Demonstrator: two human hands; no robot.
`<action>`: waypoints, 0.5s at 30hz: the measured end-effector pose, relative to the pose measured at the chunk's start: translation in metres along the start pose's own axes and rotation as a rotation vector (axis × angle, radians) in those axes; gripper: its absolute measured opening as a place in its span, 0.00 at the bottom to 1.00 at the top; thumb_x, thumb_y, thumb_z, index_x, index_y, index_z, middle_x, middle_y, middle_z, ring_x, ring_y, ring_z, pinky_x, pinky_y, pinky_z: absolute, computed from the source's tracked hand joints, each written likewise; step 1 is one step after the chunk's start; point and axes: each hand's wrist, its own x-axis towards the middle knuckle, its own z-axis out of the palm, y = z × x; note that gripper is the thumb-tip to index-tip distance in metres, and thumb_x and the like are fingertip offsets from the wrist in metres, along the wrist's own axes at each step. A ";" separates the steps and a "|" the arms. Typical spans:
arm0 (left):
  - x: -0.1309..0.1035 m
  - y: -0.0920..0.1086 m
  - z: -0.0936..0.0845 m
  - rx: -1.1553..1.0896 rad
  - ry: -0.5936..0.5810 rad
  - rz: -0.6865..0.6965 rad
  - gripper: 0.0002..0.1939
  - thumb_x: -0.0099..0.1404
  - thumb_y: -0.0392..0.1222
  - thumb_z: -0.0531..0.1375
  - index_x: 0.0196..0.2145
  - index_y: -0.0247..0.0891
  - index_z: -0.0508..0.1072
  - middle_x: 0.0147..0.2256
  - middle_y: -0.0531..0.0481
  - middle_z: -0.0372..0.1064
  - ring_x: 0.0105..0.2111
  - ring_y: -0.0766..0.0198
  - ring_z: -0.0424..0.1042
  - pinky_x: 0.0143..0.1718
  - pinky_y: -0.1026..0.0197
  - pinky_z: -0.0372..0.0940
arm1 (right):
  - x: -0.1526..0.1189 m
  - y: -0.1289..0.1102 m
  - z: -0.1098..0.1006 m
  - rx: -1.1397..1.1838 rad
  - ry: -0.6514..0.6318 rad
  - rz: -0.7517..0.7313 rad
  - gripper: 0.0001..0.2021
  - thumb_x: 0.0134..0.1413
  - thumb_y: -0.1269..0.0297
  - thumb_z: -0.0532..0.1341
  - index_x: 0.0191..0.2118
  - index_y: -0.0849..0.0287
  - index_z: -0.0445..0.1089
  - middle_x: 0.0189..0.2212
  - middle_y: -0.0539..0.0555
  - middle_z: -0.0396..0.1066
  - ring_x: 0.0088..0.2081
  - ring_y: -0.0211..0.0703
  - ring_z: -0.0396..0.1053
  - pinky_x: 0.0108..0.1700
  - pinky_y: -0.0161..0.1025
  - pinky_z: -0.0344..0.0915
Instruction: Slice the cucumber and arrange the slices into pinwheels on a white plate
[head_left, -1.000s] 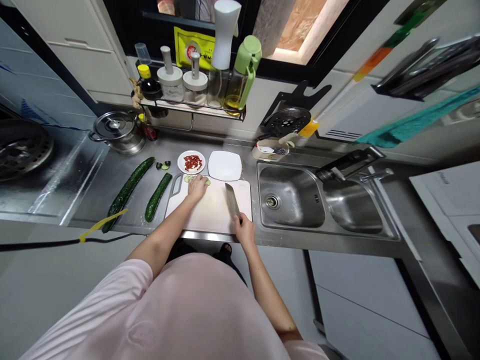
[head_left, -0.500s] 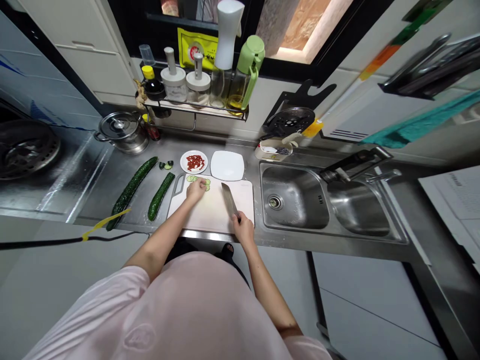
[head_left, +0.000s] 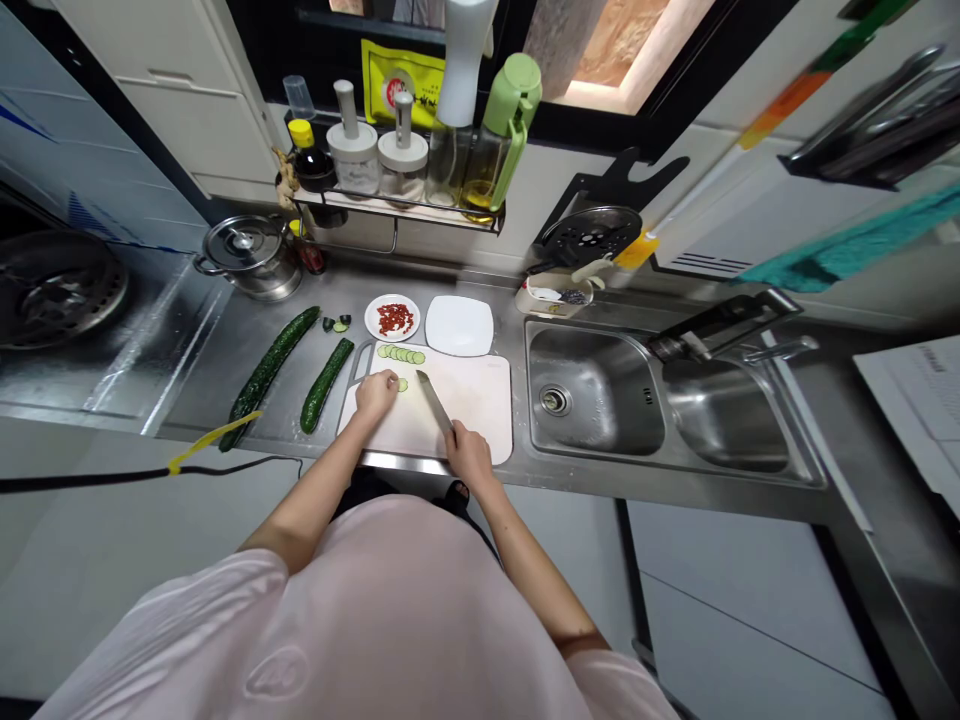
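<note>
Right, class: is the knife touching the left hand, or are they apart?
Apart. The head view shows a cucumber slice and part of the cutting board between the knife and the left hand.

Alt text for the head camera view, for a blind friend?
The right hand holds a silvery knife over a white rectangular cutting board; the left hand is beside a round pale green slice. Two dark green cucumbers lie at left.

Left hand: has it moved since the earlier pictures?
Yes. Judged against the cutting board, the left hand has moved off the row of cucumber slices, toward the board's near edge and slightly left.
</note>
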 end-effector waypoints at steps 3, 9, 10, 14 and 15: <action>0.003 -0.005 -0.002 0.001 0.009 0.022 0.13 0.62 0.42 0.55 0.43 0.45 0.76 0.38 0.48 0.75 0.41 0.58 0.72 0.41 0.61 0.62 | -0.002 -0.008 -0.002 -0.056 -0.045 -0.023 0.14 0.66 0.63 0.46 0.50 0.57 0.64 0.35 0.56 0.74 0.38 0.46 0.72 0.37 0.36 0.56; 0.020 -0.016 0.004 -0.135 0.010 0.027 0.12 0.59 0.41 0.59 0.41 0.43 0.76 0.35 0.51 0.75 0.37 0.61 0.71 0.40 0.63 0.62 | -0.003 -0.018 -0.004 -0.118 -0.093 -0.056 0.12 0.66 0.65 0.46 0.46 0.58 0.64 0.35 0.57 0.74 0.38 0.46 0.72 0.38 0.36 0.58; 0.022 -0.017 0.005 -0.148 0.012 0.023 0.12 0.58 0.41 0.60 0.41 0.43 0.76 0.34 0.51 0.75 0.37 0.62 0.71 0.39 0.63 0.62 | -0.003 -0.019 -0.004 -0.122 -0.098 -0.060 0.12 0.66 0.65 0.46 0.46 0.58 0.64 0.35 0.58 0.74 0.38 0.46 0.72 0.38 0.37 0.58; 0.025 -0.019 0.007 -0.171 0.014 0.012 0.11 0.57 0.40 0.61 0.39 0.42 0.76 0.33 0.51 0.74 0.36 0.62 0.72 0.40 0.63 0.62 | -0.003 -0.021 -0.004 -0.131 -0.123 -0.063 0.11 0.66 0.65 0.46 0.45 0.59 0.64 0.36 0.59 0.74 0.38 0.46 0.72 0.38 0.37 0.58; 0.026 -0.019 0.008 -0.176 0.014 0.011 0.11 0.57 0.40 0.61 0.39 0.42 0.76 0.33 0.51 0.74 0.36 0.61 0.72 0.40 0.63 0.62 | -0.002 -0.021 -0.003 -0.135 -0.125 -0.062 0.11 0.66 0.66 0.46 0.45 0.59 0.64 0.36 0.59 0.74 0.38 0.46 0.72 0.38 0.37 0.58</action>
